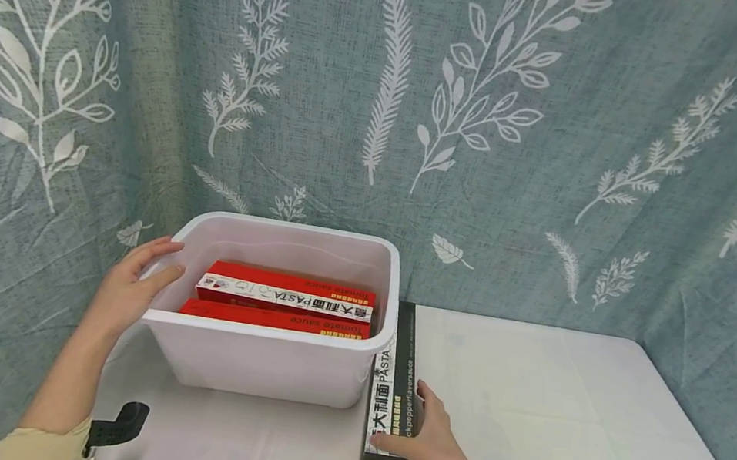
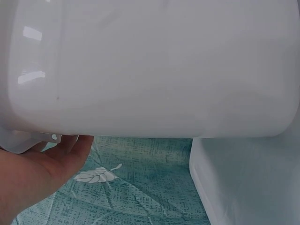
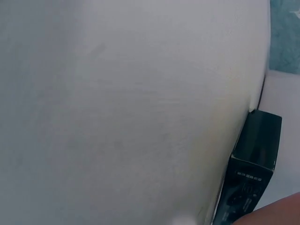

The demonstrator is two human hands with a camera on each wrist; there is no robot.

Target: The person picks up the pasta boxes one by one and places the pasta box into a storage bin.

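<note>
A white plastic bin stands on the table, with red pasta boxes lying inside it. My left hand holds the bin's left rim; in the left wrist view its fingers reach under the rim's edge. Right of the bin, a black and white pasta box lies lengthwise on the table, its far part close along the bin's side. My right hand grips this box near its front end, thumb over the printed top and fingers at its right side. The right wrist view shows the black box end beside the bin wall.
The white-covered table extends to the right of the box. A blue-green curtain with white leaf prints hangs behind the bin and along both sides. A black strap piece sticks out from the left wrist.
</note>
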